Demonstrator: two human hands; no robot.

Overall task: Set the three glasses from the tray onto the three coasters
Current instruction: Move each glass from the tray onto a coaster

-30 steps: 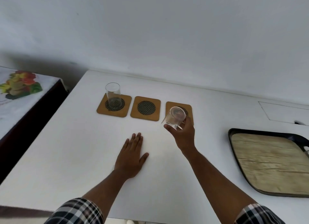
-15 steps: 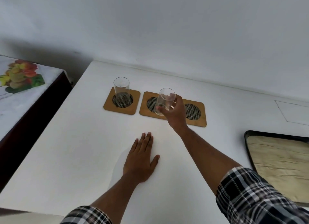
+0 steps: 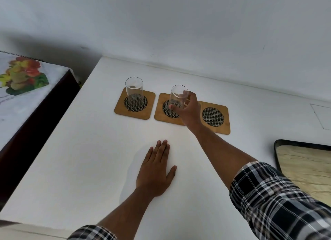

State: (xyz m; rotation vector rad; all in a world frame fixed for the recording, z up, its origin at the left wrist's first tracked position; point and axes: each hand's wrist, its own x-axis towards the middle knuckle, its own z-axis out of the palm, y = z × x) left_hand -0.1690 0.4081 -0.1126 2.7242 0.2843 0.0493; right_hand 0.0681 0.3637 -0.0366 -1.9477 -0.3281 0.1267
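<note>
Three wooden coasters with dark mesh centres lie in a row on the white table. A clear glass [image 3: 134, 91] stands upright on the left coaster [image 3: 121, 107]. My right hand [image 3: 190, 110] grips a second clear glass [image 3: 178, 98], upright on the middle coaster [image 3: 160, 114]. The right coaster [image 3: 214, 117] has nothing on it. My left hand [image 3: 155, 169] rests flat on the table in front of the coasters, fingers spread, holding nothing. The tray [image 3: 302, 165] lies at the right edge; no glass shows on its visible part.
The white table [image 3: 80, 159] meets a pale wall behind the coasters. A lower dark table with a fruit-print cloth [image 3: 21, 78] stands to the left. A faint rectangular outline [image 3: 322, 116] marks the tabletop at the far right.
My right hand carried the glass leftward from over the right coaster and set it upright on the middle coaster. The left hand stayed flat on the table. The view shifted right.
</note>
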